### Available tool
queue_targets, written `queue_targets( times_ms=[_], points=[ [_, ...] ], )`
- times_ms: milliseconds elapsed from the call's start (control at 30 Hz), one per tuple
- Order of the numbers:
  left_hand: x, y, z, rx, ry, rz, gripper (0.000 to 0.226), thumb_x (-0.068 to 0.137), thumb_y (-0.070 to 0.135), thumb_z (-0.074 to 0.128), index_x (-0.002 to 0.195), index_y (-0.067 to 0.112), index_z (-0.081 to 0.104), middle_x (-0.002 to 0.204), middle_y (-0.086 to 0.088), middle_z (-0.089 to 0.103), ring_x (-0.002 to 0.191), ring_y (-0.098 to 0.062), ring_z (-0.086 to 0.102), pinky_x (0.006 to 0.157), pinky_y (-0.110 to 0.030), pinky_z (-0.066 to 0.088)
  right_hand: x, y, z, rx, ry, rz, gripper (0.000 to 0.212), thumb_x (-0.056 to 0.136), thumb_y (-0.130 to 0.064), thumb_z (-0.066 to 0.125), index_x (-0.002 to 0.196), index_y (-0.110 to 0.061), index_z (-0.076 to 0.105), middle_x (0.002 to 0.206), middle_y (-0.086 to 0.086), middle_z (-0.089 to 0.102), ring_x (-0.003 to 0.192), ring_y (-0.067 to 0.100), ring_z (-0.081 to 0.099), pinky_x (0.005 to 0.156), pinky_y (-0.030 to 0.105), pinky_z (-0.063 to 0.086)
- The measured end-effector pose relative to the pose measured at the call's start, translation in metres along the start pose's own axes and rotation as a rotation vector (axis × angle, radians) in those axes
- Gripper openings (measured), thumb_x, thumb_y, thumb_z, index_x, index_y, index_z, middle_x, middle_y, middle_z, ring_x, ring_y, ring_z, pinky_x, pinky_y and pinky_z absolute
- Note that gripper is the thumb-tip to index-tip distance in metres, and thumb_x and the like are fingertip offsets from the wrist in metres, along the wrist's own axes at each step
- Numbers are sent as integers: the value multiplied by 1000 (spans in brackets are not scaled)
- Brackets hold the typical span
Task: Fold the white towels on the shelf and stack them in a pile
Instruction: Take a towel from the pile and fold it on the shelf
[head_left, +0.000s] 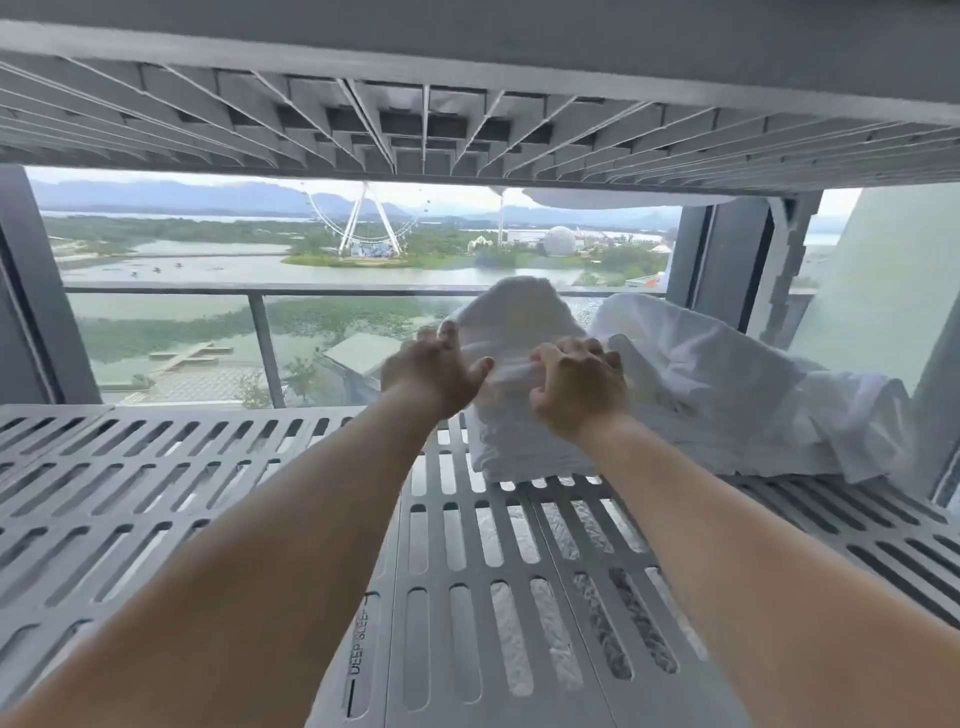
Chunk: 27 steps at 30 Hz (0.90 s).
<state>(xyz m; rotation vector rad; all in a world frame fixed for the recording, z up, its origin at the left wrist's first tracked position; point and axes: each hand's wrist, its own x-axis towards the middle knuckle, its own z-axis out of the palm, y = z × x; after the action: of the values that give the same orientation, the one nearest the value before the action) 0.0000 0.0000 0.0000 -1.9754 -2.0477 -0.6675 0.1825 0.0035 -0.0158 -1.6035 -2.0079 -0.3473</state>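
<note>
Lying far right on the shelf (208, 467), a towel (519, 322) is gripped at its near edge by left hand (434, 371) and right hand (576, 387); judged soft, light, limp; best taken by corners.

White towel (519, 441) part-folded on shelf (208, 493); crumpled towels (727, 395) just right.

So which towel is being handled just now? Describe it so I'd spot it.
Start at the grey slotted shelf before the window. Just right of its middle, the left hand and right hand grip one bunched white towel. The looser heap to its right lies untouched.
</note>
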Motion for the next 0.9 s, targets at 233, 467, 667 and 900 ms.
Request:
queue_targets(
  times_ms=[233, 467, 667, 900],
  points=[
    [28, 15, 6, -123, -152, -221, 69, 90, 56, 45, 139, 7, 43, 130, -16, 59, 118, -33, 57, 89, -43, 48, 17, 23, 6, -69, 87, -44, 20, 92, -30, 50, 92, -23, 69, 101, 3, 68, 106, 29, 53, 98, 44, 32],
    [40, 12, 11, -241, -83, -240, 27, 91, 37, 60, 79, 14, 68, 84, -8, 69, 83, -27, 64, 76, -37, 54, 31, 26, 24, 83, 31, 42, 26, 94, -44, 47, 103, -22, 59, 118, 10, 57, 121, 34, 47, 107, 51, 29],
    [41, 3, 11, -438, 3, -290, 22, 91, 25, 65, 72, 17, 69, 78, -6, 70, 80, -29, 65, 68, -33, 49, 36, 24, 16, 138, 21, 165, 30, 92, -45, 49, 110, -24, 63, 121, 13, 56, 115, 37, 52, 104, 50, 37],
    [32, 2, 5, -846, 132, -332, 13, 91, 22, 69, 78, 21, 67, 83, -3, 71, 84, -28, 69, 78, -42, 59, 37, 6, -5, 331, 126, 157, 28, 100, -32, 42, 121, -16, 51, 123, 14, 50, 117, 35, 48, 92, 51, 46]
  ],
)
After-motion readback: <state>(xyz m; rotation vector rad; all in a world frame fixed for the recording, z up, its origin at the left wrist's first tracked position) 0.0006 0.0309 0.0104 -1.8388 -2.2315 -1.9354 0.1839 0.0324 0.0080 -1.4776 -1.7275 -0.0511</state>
